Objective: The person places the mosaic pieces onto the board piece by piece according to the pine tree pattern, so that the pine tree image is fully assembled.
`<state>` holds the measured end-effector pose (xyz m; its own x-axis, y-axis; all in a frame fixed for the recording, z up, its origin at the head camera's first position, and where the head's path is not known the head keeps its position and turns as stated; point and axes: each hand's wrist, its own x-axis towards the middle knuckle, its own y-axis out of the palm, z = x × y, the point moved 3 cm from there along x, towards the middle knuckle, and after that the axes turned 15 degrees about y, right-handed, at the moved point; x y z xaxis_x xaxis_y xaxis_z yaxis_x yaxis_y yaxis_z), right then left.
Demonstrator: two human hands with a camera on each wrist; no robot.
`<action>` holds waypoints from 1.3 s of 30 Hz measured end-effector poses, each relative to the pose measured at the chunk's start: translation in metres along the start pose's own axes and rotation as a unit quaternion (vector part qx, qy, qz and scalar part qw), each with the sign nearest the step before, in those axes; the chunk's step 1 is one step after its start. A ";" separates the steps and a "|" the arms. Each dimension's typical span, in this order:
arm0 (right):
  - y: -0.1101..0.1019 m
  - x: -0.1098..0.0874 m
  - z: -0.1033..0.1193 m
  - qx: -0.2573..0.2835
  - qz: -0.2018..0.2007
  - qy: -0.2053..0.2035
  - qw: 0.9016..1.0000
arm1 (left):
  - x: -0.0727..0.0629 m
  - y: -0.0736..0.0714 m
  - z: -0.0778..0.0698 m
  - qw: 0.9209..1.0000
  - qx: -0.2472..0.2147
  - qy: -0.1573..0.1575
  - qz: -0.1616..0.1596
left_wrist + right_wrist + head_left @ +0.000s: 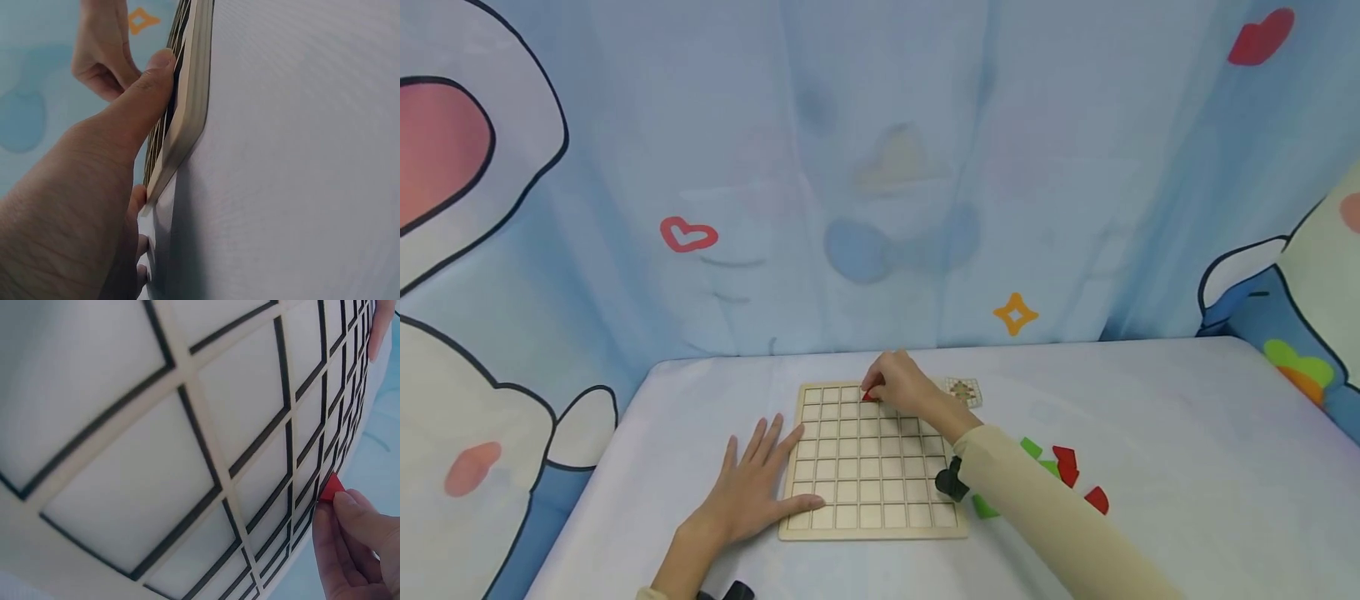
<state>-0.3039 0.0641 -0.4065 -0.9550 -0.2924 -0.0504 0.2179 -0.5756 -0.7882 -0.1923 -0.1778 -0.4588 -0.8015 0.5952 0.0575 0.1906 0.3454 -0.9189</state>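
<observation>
Red piece [332,486] pinched in your right hand [904,386], far side; your left hand [754,486], fingers splayed, likely steadies board [868,468].

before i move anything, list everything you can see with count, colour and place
grid board: 1, pale wood, on the table
held piece: 1, red, over the board's far rows
loose red pieces: about 3, red, right of the board
loose green pieces: at least 3, green, same area
card: 1, cream, patterned, by the board's far right corner
table: 1, white covering, under everything
curtain: 1, blue, cartoon prints, behind the table
wrist devices: 2, black, one per wrist
sleeves: 2, cream, forearms
left hand: 1, at the board's left edge, thumb on top
right hand: 1, pinching the held piece
</observation>
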 end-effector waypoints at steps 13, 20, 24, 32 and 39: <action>0.001 0.008 0.003 -0.026 0.003 -0.037 0.999 | 0.000 0.001 0.002 1.000 -0.002 -0.002 -0.014; 0.002 0.010 0.008 -0.088 0.023 -0.032 0.995 | 0.000 0.000 0.000 1.000 -0.006 0.000 -0.017; 0.004 0.009 0.011 -0.127 0.010 -0.056 0.990 | 0.002 0.000 0.000 1.000 -0.006 -0.002 -0.004; 0.006 0.008 0.010 -0.126 0.005 -0.070 0.990 | 0.002 -0.001 -0.001 1.000 0.000 -0.004 0.006; 0.009 0.007 0.009 -0.111 0.003 -0.044 0.993 | 0.000 -0.003 -0.002 1.000 0.006 -0.006 0.005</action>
<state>-0.3072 0.0499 -0.4082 -0.9303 -0.3667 -0.0101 0.1651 -0.3940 -0.9042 -0.1921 -0.1771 -0.4556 -0.8062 0.5900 0.0444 0.1917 0.3315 -0.9238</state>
